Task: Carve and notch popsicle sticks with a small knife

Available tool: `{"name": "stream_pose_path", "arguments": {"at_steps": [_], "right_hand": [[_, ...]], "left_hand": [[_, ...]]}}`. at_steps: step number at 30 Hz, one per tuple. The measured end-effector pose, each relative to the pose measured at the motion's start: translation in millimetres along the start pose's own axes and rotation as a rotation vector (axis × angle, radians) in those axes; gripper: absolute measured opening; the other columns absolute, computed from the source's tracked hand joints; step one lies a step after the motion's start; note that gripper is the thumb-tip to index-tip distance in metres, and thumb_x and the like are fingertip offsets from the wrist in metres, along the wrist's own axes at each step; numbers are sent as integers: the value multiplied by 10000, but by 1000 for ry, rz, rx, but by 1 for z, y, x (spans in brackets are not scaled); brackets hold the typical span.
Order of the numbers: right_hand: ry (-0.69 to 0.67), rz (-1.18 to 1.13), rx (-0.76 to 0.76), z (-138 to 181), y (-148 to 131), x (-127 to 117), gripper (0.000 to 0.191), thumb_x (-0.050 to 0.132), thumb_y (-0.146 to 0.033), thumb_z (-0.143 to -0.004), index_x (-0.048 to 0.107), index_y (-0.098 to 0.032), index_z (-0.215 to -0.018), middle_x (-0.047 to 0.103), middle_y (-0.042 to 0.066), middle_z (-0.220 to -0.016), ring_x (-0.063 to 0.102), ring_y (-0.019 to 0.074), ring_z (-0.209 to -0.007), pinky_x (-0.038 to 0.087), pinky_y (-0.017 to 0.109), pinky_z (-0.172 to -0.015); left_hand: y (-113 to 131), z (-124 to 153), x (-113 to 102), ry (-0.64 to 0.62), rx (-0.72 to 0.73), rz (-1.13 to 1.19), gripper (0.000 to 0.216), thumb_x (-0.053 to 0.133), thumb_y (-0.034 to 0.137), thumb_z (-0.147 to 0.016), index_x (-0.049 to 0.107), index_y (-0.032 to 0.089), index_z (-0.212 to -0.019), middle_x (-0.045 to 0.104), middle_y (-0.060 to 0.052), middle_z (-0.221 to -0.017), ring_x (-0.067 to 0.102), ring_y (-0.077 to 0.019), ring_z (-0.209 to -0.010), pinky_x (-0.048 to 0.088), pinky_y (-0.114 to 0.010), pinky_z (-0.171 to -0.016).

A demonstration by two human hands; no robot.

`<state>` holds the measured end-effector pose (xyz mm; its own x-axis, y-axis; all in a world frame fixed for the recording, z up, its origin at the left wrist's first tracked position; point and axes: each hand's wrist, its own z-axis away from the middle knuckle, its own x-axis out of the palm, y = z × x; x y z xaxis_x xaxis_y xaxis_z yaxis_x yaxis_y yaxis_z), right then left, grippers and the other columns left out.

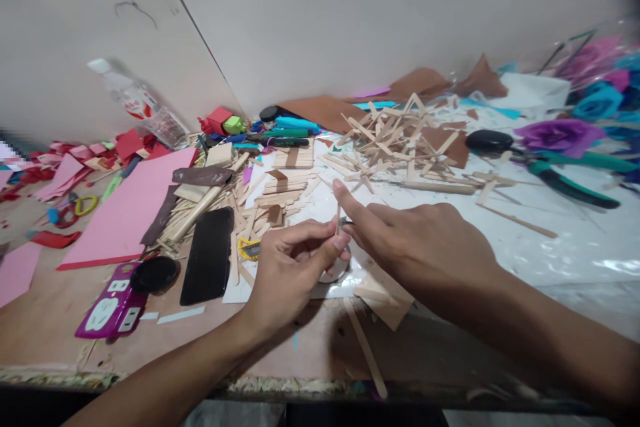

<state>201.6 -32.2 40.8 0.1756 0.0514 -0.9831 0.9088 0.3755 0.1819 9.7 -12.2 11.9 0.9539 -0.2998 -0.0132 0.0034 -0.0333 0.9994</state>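
My left hand (300,263) is closed in a pinch on a thin wooden craft stick (338,219), seen nearly edge-on and pointing up. My right hand (415,233) meets it from the right, index finger stretched along the stick's upper end. A small dark metal tip (345,221) pokes out from under the right fingers against the stick; the rest of that tool is hidden by the hand. Below the fingertips a round whitish piece (336,270) is partly covered. Bundles of craft sticks (283,190) lie just beyond the left hand, beside a yellow-edged tool (249,249).
A heap of loose craft sticks (395,137) covers the back middle. Green-handled pliers (575,173) lie at the right by a purple paper flower (560,137). Left stand a phone (207,255), a purple power strip (111,300), pink paper (135,203) and a leaning bottle (143,107).
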Motion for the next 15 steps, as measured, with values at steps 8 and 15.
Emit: {"name": "stream_pose_path", "arguments": {"at_steps": [8,15], "right_hand": [[-34,-7,8,0,0,-3,927,447,-70,-906,22,-252,-1709,744,67,-977,657,194,-634,136,335,-501],[-24,4,9,0,-1,-4,916,451,-69,-897,66,-245,-1710,743,56,-969,673,205,-632,108,354,-479]], "left_hand": [[2,1,1,1,14,-24,96,827,246,-862,832,165,-810,744,-45,-704,548,-61,-553,461,-155,-512],[4,1,2,19,13,-40,114,840,263,-845,830,156,-806,742,-51,-697,562,-83,-545,487,-186,-504]]}}
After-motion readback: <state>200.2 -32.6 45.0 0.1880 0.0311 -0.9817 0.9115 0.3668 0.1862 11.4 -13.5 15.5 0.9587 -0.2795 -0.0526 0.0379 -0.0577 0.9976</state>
